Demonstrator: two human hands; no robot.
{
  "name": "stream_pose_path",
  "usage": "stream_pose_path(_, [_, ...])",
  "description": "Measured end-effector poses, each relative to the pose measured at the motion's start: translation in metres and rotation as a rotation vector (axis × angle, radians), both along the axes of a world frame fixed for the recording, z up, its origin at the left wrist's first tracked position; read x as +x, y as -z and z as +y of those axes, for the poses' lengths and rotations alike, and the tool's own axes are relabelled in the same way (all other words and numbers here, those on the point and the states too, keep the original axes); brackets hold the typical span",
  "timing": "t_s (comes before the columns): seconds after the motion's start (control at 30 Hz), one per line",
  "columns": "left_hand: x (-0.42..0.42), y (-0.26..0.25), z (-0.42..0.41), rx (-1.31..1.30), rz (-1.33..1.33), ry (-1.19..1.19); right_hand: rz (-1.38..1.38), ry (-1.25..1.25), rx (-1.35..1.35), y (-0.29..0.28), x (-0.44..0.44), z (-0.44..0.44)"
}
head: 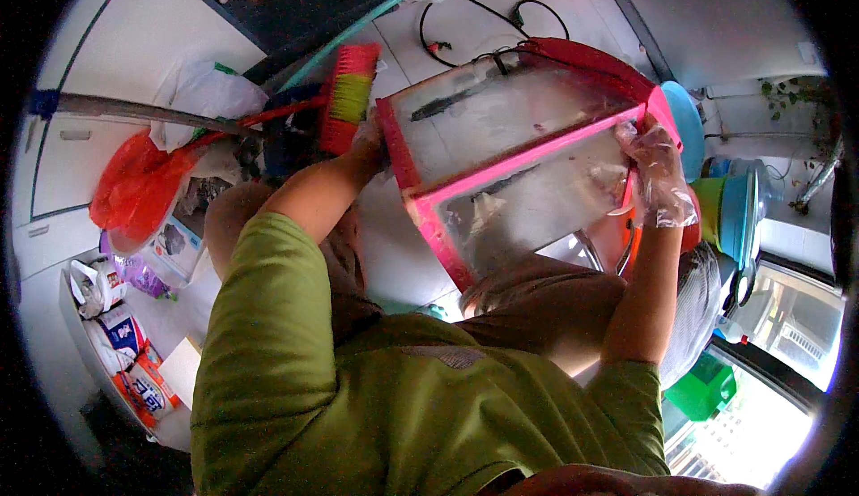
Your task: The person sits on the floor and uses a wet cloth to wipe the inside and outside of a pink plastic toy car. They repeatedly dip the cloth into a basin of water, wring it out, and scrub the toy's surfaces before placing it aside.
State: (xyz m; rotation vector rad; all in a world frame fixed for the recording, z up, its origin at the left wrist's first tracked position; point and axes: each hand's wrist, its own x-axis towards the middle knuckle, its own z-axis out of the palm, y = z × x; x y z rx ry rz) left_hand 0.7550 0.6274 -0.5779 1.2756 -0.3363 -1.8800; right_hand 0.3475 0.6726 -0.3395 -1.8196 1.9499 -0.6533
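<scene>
A clear-walled box with pink edge strips (523, 156) is tilted in front of me, above the tiled floor. At its left end my left hand (368, 137) grips the side, its fingers partly hidden behind the pink edge. My right hand (654, 154), in a clear plastic glove, holds the right end near the upper corner. Dark smears mark the see-through panels. A black cable (500, 60) lies over the box's far edge, beside a dark pink curved part (584, 60).
A red broom with yellow-green bristles (350, 99) is just left of the box. Red plastic bags (137, 184) and an open drawer of packets (121, 338) lie left. Blue basins (738, 211) and a green container (702, 386) stand right. A teal hose (376, 14) crosses behind.
</scene>
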Motion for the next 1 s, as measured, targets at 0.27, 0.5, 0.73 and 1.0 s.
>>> stream_pose_path(0.27, [-0.012,0.033,-0.003,0.033,0.119,-0.016,0.056,0.253,0.191,-0.050,0.078,-0.013])
stream_pose_path(0.5, [-0.044,0.053,-0.011,0.046,0.206,-0.005,-0.068,0.204,-0.058,-0.028,0.070,-0.010])
stream_pose_path(0.73, [-0.069,0.060,-0.017,0.055,0.277,0.018,-0.074,0.013,-0.111,-0.005,0.043,-0.008])
stream_pose_path(1.0, [-0.089,0.067,-0.006,0.087,0.352,0.064,-0.044,0.037,0.008,0.000,0.053,-0.016])
